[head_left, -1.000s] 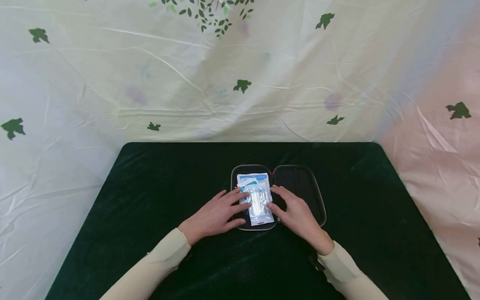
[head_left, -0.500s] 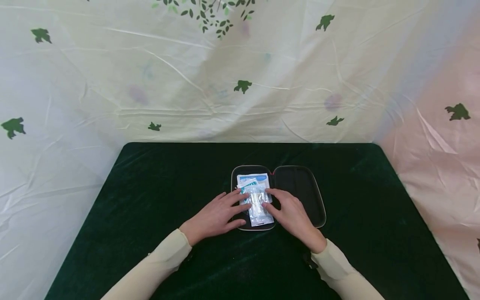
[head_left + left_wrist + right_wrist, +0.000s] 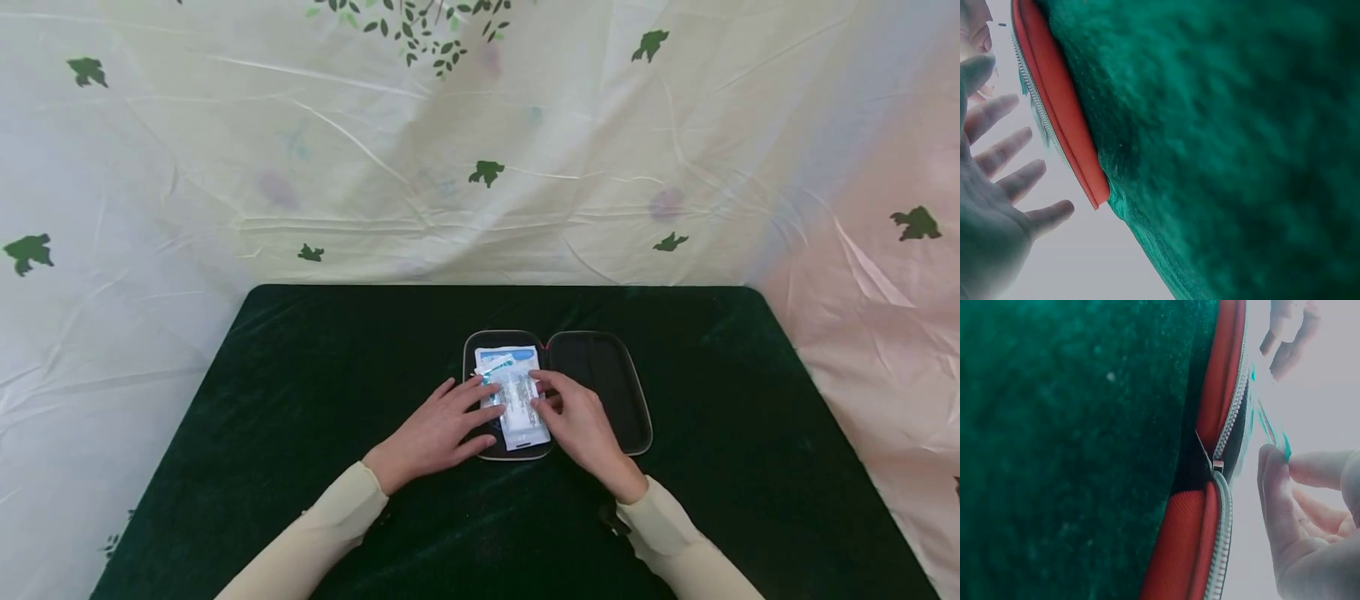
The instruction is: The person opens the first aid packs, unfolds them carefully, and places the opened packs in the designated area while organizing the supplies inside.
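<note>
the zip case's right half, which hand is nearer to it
Right. In the head view the right hand overlaps the right half; the left hand is farther off, across the outer edge of the left half.

One bench [image 3: 337,375] bore one two-halved case [image 3: 596,379], its left half [image 3: 487,338] holding at least three packets [image 3: 521,415]; two hands [image 3: 435,429], two sleeves [image 3: 330,521] and seven whole bird prints [image 3: 487,172] showed.
</note>
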`<state>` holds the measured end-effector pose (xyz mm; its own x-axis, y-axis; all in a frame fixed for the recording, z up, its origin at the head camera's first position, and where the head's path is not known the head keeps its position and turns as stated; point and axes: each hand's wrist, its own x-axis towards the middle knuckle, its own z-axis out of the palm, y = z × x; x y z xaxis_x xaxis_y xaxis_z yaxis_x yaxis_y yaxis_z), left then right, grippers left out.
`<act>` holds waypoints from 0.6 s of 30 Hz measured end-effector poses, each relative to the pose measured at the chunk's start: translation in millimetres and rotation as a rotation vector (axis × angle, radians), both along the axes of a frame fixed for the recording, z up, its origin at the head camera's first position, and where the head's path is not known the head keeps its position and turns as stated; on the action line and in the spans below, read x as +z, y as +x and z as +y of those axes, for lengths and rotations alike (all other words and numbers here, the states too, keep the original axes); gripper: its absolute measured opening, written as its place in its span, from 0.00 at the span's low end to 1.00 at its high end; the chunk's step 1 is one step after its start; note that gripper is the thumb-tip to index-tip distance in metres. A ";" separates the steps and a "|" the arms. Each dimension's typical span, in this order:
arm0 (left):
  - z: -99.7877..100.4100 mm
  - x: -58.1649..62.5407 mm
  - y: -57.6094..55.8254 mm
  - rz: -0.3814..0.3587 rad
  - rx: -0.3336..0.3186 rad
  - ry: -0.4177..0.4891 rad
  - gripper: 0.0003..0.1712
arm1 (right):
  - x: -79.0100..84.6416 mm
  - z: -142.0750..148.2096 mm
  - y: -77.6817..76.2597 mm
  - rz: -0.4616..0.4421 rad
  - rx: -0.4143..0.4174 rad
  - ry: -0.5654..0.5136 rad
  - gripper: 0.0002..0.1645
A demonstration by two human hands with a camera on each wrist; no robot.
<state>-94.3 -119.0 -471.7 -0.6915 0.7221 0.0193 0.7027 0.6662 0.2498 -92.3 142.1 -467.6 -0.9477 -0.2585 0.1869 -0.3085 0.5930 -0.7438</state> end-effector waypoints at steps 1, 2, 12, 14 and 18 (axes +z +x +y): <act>0.8 0.2 0.1 0.011 -0.001 0.008 0.31 | 0.3 1.2 0.0 -0.010 -0.004 -0.013 0.24; 1.6 0.5 0.2 0.021 -0.003 0.019 0.31 | 0.5 2.6 -0.2 -0.020 -0.011 -0.029 0.24; 15.1 4.9 0.3 0.092 -0.004 0.165 0.27 | 2.9 21.2 3.6 -0.072 -0.094 -0.094 0.23; 19.0 6.2 0.4 0.101 -0.002 0.182 0.27 | 2.6 26.3 4.8 -0.074 -0.109 -0.105 0.23; 27.6 8.2 -0.4 0.120 -0.013 0.177 0.27 | 2.9 37.8 6.8 -0.069 -0.139 -0.116 0.22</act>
<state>-94.7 -91.4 -463.6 -0.6671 0.7090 0.2287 0.7428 0.6099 0.2761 -85.4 179.8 -464.7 -0.9845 -0.1048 0.1409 -0.1752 0.5357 -0.8260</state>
